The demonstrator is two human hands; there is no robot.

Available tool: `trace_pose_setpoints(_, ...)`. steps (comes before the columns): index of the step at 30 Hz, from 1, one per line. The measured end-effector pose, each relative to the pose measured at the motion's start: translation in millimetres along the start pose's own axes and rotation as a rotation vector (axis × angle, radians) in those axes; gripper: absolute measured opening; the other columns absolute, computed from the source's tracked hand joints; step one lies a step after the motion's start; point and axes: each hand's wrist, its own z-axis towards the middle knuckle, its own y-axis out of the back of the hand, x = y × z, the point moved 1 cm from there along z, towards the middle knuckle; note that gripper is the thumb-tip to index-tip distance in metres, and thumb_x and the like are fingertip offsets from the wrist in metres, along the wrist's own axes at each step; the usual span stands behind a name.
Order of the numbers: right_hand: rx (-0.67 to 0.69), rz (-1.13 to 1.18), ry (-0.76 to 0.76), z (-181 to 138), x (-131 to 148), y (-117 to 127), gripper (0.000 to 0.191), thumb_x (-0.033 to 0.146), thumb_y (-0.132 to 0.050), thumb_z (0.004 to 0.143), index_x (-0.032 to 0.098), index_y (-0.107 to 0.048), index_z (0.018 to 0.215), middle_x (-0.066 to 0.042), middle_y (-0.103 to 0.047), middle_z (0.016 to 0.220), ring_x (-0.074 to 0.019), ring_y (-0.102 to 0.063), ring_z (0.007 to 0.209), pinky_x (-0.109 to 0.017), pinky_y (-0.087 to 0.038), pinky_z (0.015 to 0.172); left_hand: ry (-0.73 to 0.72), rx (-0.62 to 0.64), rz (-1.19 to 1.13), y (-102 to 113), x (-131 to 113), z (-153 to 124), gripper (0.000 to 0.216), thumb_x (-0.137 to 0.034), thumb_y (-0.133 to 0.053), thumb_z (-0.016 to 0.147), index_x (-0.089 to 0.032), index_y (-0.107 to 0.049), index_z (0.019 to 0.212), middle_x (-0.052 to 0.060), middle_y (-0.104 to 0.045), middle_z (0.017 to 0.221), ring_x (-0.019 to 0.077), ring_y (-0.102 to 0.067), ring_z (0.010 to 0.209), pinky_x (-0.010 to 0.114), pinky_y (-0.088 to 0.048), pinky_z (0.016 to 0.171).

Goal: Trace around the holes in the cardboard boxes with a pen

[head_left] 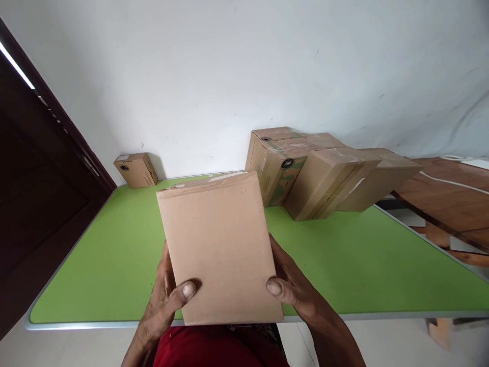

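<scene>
A plain brown cardboard box (221, 239) is held up in front of me, over the near edge of the table. My left hand (166, 295) grips its left side, thumb on the face toward me and the other fingers partly hidden behind. On the right side my right hand (288, 285) holds it the same way, thumb pressed near the lower right edge. Some clear or whitish tape shows along the box's top edge. The box's far side and underside are hidden.
The green table (99, 265) stands against a white wall. A small cardboard box (139, 171) sits at its back left corner. Several larger boxes, one a taped carton (324, 178), stand at the back right. A dark door (34, 168) is to the left, a wooden surface (454, 188) to the right.
</scene>
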Motion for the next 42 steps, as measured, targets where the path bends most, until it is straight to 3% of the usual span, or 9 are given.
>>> trace_pose_setpoints(5, -0.046, 0.005, 0.037, 1, 2, -5, 0.1, 0.08, -0.085, 0.082, 0.034, -0.057, 0.166, -0.012, -0.061, 0.165, -0.048, -0.054, 0.154, -0.06, -0.049, 0.122, -0.001, 0.044, 0.008, 5, 1, 8, 0.097, -0.059, -0.102, 0.065, -0.02, -0.072, 0.148, 0.02, -0.068, 0.158, 0.0527, -0.041, 0.165, 0.059, -0.046, 0.129)
trace_pose_setpoints(11, -0.034, 0.035, 0.04, 1, -6, -3, 0.089, 0.076, -0.08, 0.09, 0.035, -0.056, 0.165, -0.01, -0.063, 0.163, -0.0446, -0.058, 0.15, -0.057, -0.051, 0.119, 0.016, 0.107, 0.038, -5, -1, 7, 0.094, -0.064, -0.096, 0.074, -0.023, -0.069, 0.154, 0.018, -0.07, 0.157, 0.0517, -0.047, 0.16, 0.058, -0.051, 0.125)
trace_pose_setpoints(19, -0.071, 0.033, 0.03, 1, -13, -6, 0.097, 0.083, -0.083, 0.082, 0.033, -0.058, 0.162, -0.012, -0.065, 0.159, -0.0457, -0.059, 0.147, -0.054, -0.057, 0.11, -0.008, 0.012, 0.017, -8, 4, 7, 0.084, -0.062, -0.097, 0.073, -0.023, -0.076, 0.144, 0.016, -0.076, 0.148, 0.0509, -0.051, 0.157, 0.055, -0.05, 0.125)
trace_pose_setpoints(24, -0.033, -0.007, 0.017, 0, -20, -4, 0.092, 0.081, -0.079, 0.087, 0.032, -0.057, 0.162, -0.013, -0.063, 0.159, -0.0454, -0.059, 0.147, -0.054, -0.057, 0.11, 0.013, 0.026, 0.051, -11, 2, 6, 0.086, -0.065, -0.093, 0.076, -0.021, -0.074, 0.147, 0.017, -0.077, 0.146, 0.0514, -0.058, 0.151, 0.056, -0.054, 0.122)
trace_pose_setpoints(28, -0.046, -0.004, -0.016, -3, -21, -8, 0.09, 0.082, -0.075, 0.091, 0.031, -0.055, 0.162, -0.013, -0.062, 0.161, -0.0443, -0.056, 0.15, -0.055, -0.053, 0.115, 0.048, -0.007, 0.037, -11, 6, 4, 0.085, -0.066, -0.092, 0.079, -0.022, -0.072, 0.149, 0.016, -0.073, 0.153, 0.0491, -0.056, 0.154, 0.055, -0.053, 0.122)
trace_pose_setpoints(34, -0.044, 0.023, -0.051, -6, -20, -11, 0.079, 0.079, -0.068, 0.098, 0.032, -0.056, 0.161, -0.012, -0.06, 0.165, -0.0415, -0.061, 0.147, -0.049, -0.058, 0.109, 0.139, -0.054, -0.004, -4, 21, 4, 0.09, -0.058, -0.093, 0.082, -0.021, -0.063, 0.158, 0.018, -0.068, 0.16, 0.0481, -0.043, 0.165, 0.059, -0.042, 0.133)
trace_pose_setpoints(42, -0.051, 0.042, -0.032, -4, -26, -9, 0.082, 0.078, -0.071, 0.096, 0.031, -0.057, 0.161, -0.013, -0.063, 0.162, -0.0435, -0.058, 0.149, -0.052, -0.056, 0.109, 0.132, -0.094, 0.077, -8, 21, 2, 0.102, -0.07, -0.089, 0.08, -0.02, -0.058, 0.164, 0.02, -0.058, 0.171, 0.05, -0.046, 0.163, 0.062, -0.042, 0.132)
